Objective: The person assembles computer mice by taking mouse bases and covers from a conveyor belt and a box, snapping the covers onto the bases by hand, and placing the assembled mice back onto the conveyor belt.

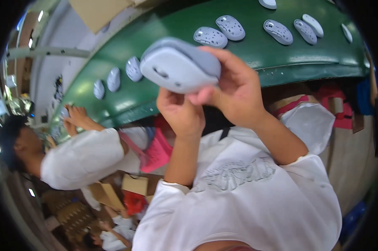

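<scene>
Close in front of me I hold up a grey computer mouse point(178, 67), somewhat blurred, tilted so that a pale face with a dark slot and a small round hole shows. My left hand point(181, 111) is closed on its lower edge from below. At its right end my right hand point(235, 90) grips it, fingers behind and thumb along the near lower edge. Beyond the mouse, on the green table, lie several mouse shells with small dark openings, among them a pair point(231, 28) and a single one point(277, 32).
The green table point(256, 54) curves across the far side. More mouse shells point(133, 69) lie along its left part. A co-worker in a white shirt point(82, 159) works at the table on my left. A pink stool point(157, 152) stands between us; a white bag point(308, 125) is at my right.
</scene>
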`<state>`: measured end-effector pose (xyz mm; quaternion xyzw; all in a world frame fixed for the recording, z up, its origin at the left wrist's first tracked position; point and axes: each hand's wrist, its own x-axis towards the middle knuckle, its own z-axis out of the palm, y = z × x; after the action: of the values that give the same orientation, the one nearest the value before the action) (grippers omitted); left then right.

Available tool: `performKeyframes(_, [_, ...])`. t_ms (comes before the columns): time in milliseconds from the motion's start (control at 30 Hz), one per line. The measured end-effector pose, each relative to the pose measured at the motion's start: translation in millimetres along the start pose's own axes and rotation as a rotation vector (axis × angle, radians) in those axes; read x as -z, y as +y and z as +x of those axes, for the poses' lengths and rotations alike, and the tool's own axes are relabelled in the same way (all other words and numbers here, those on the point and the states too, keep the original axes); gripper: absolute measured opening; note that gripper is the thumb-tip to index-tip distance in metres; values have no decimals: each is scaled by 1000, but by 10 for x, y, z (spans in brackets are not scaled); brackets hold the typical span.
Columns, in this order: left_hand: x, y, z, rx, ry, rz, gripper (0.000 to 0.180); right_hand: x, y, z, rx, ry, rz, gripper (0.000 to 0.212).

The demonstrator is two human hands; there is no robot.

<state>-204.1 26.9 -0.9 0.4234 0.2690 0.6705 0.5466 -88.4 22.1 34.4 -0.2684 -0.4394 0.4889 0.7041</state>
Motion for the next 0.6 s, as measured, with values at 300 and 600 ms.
performKeyframes(300, [-127, 17, -34, 118, 37, -131, 61, 171, -3, -116, 74, -89, -268, 60])
performKeyframes(600, [-111, 1, 74, 35, 26, 64, 52, 249, -94, 238, 285, -141, -364, 56])
